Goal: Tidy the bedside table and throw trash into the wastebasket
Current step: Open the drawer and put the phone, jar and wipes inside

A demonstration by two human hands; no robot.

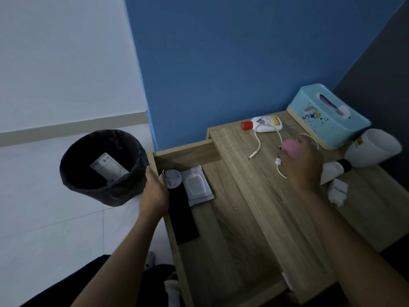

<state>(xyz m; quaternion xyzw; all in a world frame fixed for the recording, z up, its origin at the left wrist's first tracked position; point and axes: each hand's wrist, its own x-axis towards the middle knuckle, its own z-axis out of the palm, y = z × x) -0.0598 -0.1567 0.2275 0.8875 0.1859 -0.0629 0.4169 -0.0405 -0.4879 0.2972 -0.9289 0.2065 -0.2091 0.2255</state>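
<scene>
The wooden bedside table (363, 218) has its drawer (221, 251) pulled open. My left hand (153, 191) rests at the drawer's left rim, fingers on a small round tin (173, 178) that lies on a black flat item (182, 216). My right hand (301, 165) hovers over the tabletop, closed around a pink rounded object (291, 147), with a white cable (257, 144) trailing under it. A crumpled white tissue (337, 191) lies on the tabletop. The black-lined wastebasket (97, 165) stands on the floor to the left with a white wrapper (108, 167) inside.
A white bottle with a red cap (265, 124) lies near the blue wall. A teal tissue box (327, 116) and a toppled white lamp (371, 151) sit at the right. A white wipes pack (197, 185) lies in the drawer.
</scene>
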